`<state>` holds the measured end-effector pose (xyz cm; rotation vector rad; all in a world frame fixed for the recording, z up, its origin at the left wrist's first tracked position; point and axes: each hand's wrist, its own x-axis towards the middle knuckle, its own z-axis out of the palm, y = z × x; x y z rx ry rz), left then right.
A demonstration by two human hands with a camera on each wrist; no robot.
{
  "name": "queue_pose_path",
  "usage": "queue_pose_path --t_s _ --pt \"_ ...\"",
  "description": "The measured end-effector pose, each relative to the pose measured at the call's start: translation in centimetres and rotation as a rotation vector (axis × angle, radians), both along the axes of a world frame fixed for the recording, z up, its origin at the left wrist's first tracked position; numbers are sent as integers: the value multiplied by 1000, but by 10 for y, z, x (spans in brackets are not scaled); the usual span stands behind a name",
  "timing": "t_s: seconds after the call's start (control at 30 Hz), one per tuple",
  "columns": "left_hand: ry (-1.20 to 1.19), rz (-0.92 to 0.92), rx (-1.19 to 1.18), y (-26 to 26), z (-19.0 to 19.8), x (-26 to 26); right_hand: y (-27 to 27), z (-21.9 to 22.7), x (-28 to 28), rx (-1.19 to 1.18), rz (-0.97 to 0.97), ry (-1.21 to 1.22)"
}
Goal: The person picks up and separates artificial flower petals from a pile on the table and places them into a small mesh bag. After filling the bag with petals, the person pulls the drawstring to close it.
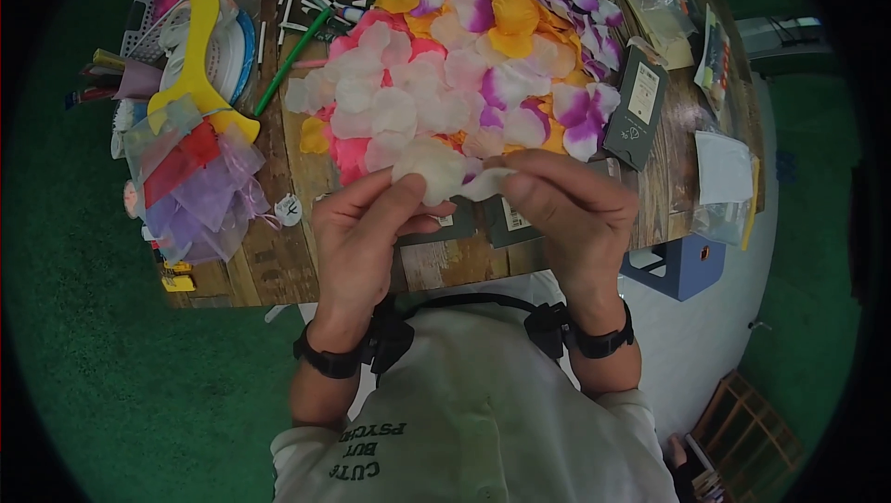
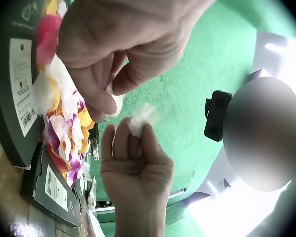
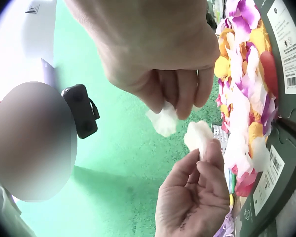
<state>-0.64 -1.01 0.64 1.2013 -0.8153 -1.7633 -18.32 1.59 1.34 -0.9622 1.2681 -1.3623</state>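
Note:
My left hand (image 1: 357, 229) pinches a white fabric petal (image 1: 425, 167) between thumb and fingers, near the table's front edge. Facing it, my right hand (image 1: 585, 211) pinches a second white petal (image 1: 484, 184) the same way. In the left wrist view a small gap parts the right hand's petal (image 2: 142, 118) from the left hand's fingers. The right wrist view has both petals side by side, the left hand's petal (image 3: 198, 136) standing up from its fingertips. Just beyond the hands spreads a big heap of loose petals (image 1: 394, 113), white, pink, orange and purple-white.
Dark flat boxes with white labels edge the heap, one box (image 1: 636, 104) on its right. At left lie a yellow handle-shaped piece (image 1: 200, 67), a green stick (image 1: 292, 62), sheer purple pouches (image 1: 200, 197) and a grey basket (image 1: 153, 6). A plastic packet (image 1: 724, 174) lies at the right edge.

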Motion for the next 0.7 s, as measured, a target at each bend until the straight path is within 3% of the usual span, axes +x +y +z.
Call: queue_pose_path --t_s 0.13,0.2,0.43,0.5,0.53,0.6,0.63,0.7 --pt "2 -15 -56 3 -3 -5 -5 -11 12 -192 90 186" --pt "11 -12 -84 6 -5 -6 -6 -20 19 -289 -13 454" --pt "-16 -86 -102 9 -6 -4 -2 -22 30 -238 -102 460" --pt "0 -109 -104 9 -7 -2 0 -19 34 9 -72 81" --pt "-6 -111 -106 10 -8 0 1 -18 33 7 -95 93" --pt "8 -142 -107 11 -10 2 4 -20 31 120 35 105" --pt "62 -126 -113 12 -11 3 4 -23 31 -69 8 242" --pt "138 -74 -104 16 -14 8 6 -27 32 -179 -40 391"
